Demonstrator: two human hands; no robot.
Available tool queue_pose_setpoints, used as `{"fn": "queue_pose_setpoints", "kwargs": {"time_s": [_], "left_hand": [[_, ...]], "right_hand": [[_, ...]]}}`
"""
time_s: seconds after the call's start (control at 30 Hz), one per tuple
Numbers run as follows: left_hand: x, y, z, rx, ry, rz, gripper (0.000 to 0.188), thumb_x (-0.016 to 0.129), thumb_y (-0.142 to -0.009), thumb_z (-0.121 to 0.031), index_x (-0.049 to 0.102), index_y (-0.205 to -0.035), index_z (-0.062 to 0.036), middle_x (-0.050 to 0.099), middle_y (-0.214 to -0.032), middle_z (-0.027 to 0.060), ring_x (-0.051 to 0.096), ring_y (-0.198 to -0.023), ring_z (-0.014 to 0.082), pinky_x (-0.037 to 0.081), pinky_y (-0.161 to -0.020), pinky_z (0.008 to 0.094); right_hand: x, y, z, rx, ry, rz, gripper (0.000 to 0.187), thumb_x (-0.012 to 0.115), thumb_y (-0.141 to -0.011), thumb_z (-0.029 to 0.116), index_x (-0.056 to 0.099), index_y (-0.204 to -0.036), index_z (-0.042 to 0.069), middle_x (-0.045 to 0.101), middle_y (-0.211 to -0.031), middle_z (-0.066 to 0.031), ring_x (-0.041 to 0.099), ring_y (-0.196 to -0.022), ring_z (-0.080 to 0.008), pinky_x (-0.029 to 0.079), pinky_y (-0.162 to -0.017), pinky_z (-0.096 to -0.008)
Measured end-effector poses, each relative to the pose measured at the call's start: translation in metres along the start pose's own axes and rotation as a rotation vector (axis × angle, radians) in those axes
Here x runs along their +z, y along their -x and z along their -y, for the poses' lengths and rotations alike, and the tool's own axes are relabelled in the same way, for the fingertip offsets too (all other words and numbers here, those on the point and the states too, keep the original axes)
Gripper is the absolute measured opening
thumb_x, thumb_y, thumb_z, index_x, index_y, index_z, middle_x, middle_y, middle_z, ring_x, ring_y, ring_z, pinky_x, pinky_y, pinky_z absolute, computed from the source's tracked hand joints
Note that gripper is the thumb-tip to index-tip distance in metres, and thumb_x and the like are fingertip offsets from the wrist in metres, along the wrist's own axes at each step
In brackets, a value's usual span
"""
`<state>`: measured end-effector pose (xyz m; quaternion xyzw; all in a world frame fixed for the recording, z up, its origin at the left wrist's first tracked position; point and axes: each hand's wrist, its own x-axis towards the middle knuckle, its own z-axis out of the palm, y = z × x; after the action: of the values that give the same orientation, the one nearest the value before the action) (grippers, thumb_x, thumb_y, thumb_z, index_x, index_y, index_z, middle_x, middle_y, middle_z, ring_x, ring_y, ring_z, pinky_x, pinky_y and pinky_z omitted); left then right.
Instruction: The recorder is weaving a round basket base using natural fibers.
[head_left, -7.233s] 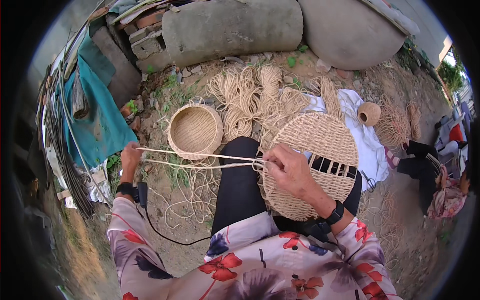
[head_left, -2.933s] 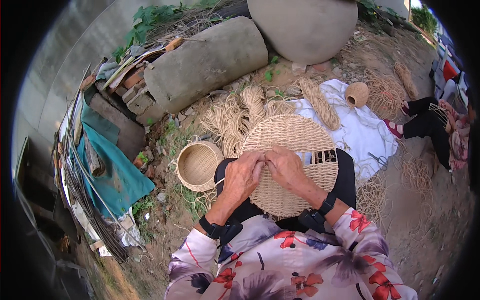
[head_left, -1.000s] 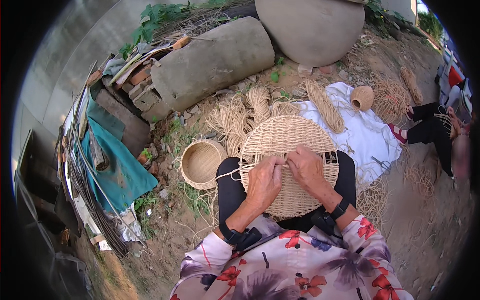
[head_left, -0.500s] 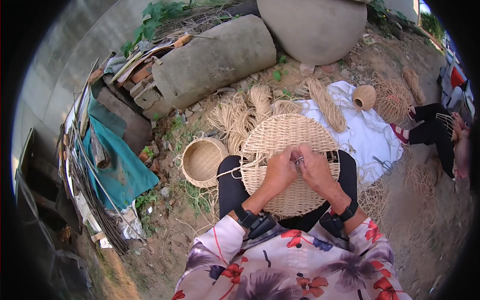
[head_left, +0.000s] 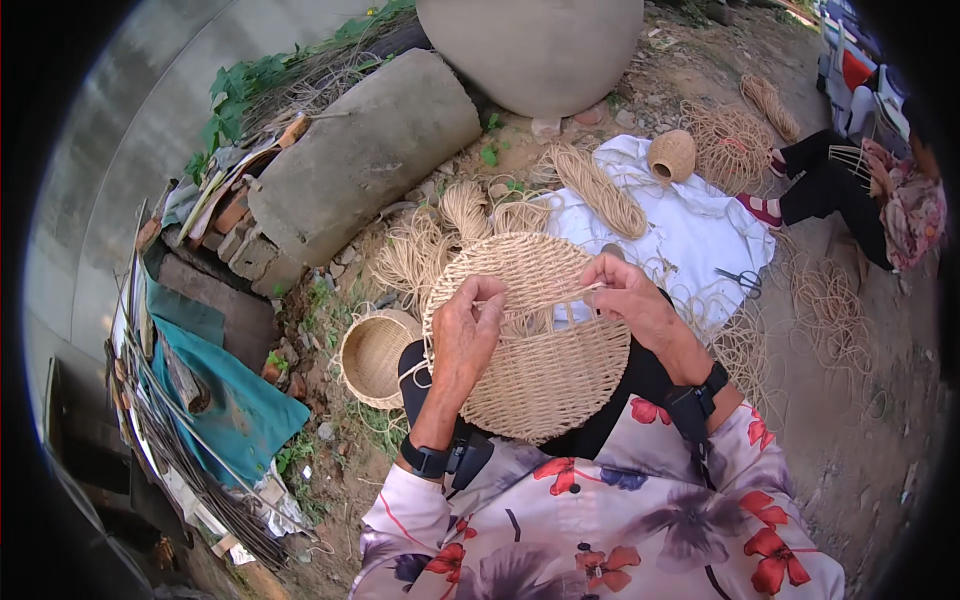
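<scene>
A round, flat woven piece (head_left: 545, 385) of pale cord lies tilted over my lap, with an open gap across its middle. At the gap's upper edge my left hand (head_left: 466, 335) is closed in a pinch on a strand of cord (head_left: 550, 299). That strand runs over to my right hand (head_left: 640, 308), whose thumb and fingers pinch it at the right side of the gap. Both hands are apart, and the curled fingers partly hide the strand's ends. Left of my knee stands a shallow round woven basket (head_left: 378, 358).
Hanks of cord (head_left: 597, 190) and a small woven pot (head_left: 671, 156) lie on or beside a white cloth (head_left: 690, 235), with scissors (head_left: 741, 281) at its edge. Loose cord (head_left: 830, 310) spreads rightward. Another person (head_left: 850, 190) sits at far right. A concrete cylinder (head_left: 365, 150) lies beyond.
My hands were together over the gap, with something small and shiny between them; now they are apart with a strand between. The whole view has shifted, showing more of the other person.
</scene>
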<state>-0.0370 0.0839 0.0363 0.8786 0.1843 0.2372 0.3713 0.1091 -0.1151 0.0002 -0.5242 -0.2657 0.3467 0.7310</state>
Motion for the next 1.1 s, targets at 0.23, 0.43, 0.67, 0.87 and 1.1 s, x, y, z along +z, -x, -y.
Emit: {"fn": "queue_pose_setpoints", "kwargs": {"time_s": [0.23, 0.43, 0.67, 0.87, 1.1], "left_hand": [[0.045, 0.003, -0.041, -0.057, 0.160, 0.198, 0.019, 0.063, -0.095, -0.013, 0.068, -0.110, -0.0026, 0.066, -0.082, 0.0026, 0.058, -0.065, 0.0069, 0.049, -0.053, 0.0257], [0.070, 0.022, -0.034, 0.237, 0.166, 0.171, 0.024, 0.065, -0.095, -0.017, 0.069, -0.114, -0.0015, 0.069, -0.084, 0.0040, 0.059, -0.067, 0.0087, 0.048, -0.057, 0.0245], [0.015, 0.052, -0.029, -0.154, 0.411, 0.095, 0.013, 0.063, -0.095, -0.007, 0.065, -0.105, 0.0002, 0.064, -0.083, 0.0023, 0.056, -0.069, 0.0060, 0.047, -0.060, 0.0224], [0.014, 0.054, -0.028, -0.181, 0.333, 0.107, 0.007, 0.061, -0.094, -0.005, 0.064, -0.099, 0.0000, 0.064, -0.078, 0.0016, 0.059, -0.067, 0.0069, 0.049, -0.060, 0.0233], [0.026, 0.029, 0.000, -0.001, -0.028, 0.133, 0.009, 0.060, -0.093, -0.006, 0.065, -0.095, 0.0008, 0.066, -0.072, 0.0042, 0.062, -0.063, 0.0099, 0.050, -0.059, 0.0261]], "right_hand": [[-0.029, 0.038, 0.014, -0.168, 0.261, -0.219, 0.007, 0.066, -0.090, 0.008, 0.063, -0.091, 0.003, 0.055, -0.075, 0.0051, 0.045, -0.064, -0.0020, 0.036, -0.054, -0.0212], [-0.022, 0.040, 0.014, -0.270, 0.275, -0.341, 0.007, 0.066, -0.088, 0.003, 0.060, -0.091, 0.003, 0.059, -0.075, 0.0030, 0.051, -0.064, -0.0040, 0.043, -0.056, -0.0238], [0.022, 0.015, -0.028, -0.586, 0.864, -0.244, 0.013, 0.070, -0.082, 0.002, 0.058, -0.086, 0.004, 0.057, -0.080, -0.0051, 0.061, -0.069, -0.0190, 0.049, -0.059, -0.0316], [0.041, -0.001, -0.041, -0.686, 1.122, -0.194, 0.014, 0.069, -0.078, 0.010, 0.056, -0.082, 0.005, 0.052, -0.082, -0.0099, 0.060, -0.077, -0.0302, 0.048, -0.064, -0.0428], [0.022, 0.017, -0.017, -0.555, 1.127, -0.317, 0.011, 0.069, -0.077, 0.010, 0.061, -0.083, 0.007, 0.056, -0.092, -0.0073, 0.057, -0.094, -0.0278, 0.044, -0.082, -0.0446]]}}
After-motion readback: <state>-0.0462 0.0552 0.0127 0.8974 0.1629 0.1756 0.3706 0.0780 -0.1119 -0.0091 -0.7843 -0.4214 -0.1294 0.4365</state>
